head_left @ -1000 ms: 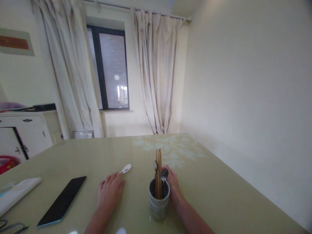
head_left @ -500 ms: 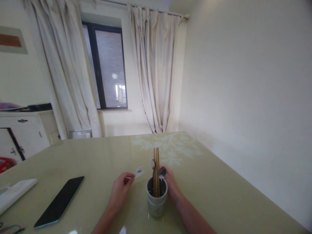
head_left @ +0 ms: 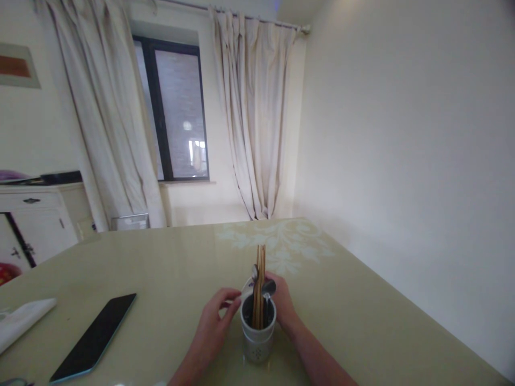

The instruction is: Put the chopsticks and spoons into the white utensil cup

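Note:
My right hand (head_left: 281,300) is wrapped round the far right side of a pale utensil cup (head_left: 258,343), its fingertips hidden behind it. The cup stands upright on the table and holds several wooden chopsticks (head_left: 259,284) and two metal spoons, one with a larger bowl (head_left: 269,287) on the right and a smaller one (head_left: 255,272) on the left. My left hand (head_left: 217,316) is at the cup's left rim, thumb and forefinger closed on a flat white piece with a dark mark (head_left: 247,286). That piece is partly hidden behind the chopsticks and smaller spoon.
A dark tablet-like slab (head_left: 96,335) lies to the left on the glossy greenish table (head_left: 169,268). Beyond it is a white object (head_left: 26,321) at the left edge. A wall (head_left: 402,187) runs along the table's right side; curtains (head_left: 257,118) hang behind.
My left hand has moved right with the white piece, from beside the cup to its rim. My right hand stays at the cup. The view has shifted slightly.

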### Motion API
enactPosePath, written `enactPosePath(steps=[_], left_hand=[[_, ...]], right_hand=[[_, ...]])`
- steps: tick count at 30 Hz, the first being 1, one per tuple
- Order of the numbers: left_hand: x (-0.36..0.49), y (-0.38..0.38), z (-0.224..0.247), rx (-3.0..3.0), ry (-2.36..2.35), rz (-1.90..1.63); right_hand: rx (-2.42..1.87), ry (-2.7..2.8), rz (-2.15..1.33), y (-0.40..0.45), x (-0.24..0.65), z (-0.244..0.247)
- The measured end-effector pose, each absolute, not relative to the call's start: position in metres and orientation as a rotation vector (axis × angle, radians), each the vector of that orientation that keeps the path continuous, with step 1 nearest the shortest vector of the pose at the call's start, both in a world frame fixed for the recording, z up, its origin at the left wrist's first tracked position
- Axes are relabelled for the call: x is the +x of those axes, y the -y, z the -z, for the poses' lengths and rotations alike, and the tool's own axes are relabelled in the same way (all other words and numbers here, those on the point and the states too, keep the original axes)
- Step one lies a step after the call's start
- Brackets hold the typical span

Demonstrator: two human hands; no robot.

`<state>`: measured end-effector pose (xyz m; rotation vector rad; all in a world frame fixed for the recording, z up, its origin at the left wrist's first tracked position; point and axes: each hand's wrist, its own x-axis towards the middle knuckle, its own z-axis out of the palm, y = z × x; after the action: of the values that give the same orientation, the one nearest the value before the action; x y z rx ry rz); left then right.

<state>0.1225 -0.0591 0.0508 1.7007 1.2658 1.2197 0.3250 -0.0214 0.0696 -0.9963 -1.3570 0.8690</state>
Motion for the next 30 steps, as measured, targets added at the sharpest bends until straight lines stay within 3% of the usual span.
enactPosePath(steps=[5, 11, 21, 25, 30], left_hand=[[0.114, 0.068, -0.051, 1.646, -1.114, -1.223], [0.134, 0.083, -0.048, 1.682, -0.794, -0.939], [0.142, 0.079, -0.049, 1.701, -0.961, -1.085], [0.142, 0.080, -0.049, 1.685, -0.993, -1.098], [0.139, 0.077, -0.049, 1.683, -1.063, -1.122]], right_hand=[[-1.028, 0.921, -0.523, 0.013, 0.366, -0.088], [-0.839, 0.679, -0.198, 0.036, 0.398, -0.121], [-0.631, 1.891, 0.040, 0.069, 0.355, -0.101], [-0.615, 1.951, 0.155, 0.065, 0.343, -0.092], [-0.693, 1.732, 0.044, 0.059, 0.341, -0.091]])
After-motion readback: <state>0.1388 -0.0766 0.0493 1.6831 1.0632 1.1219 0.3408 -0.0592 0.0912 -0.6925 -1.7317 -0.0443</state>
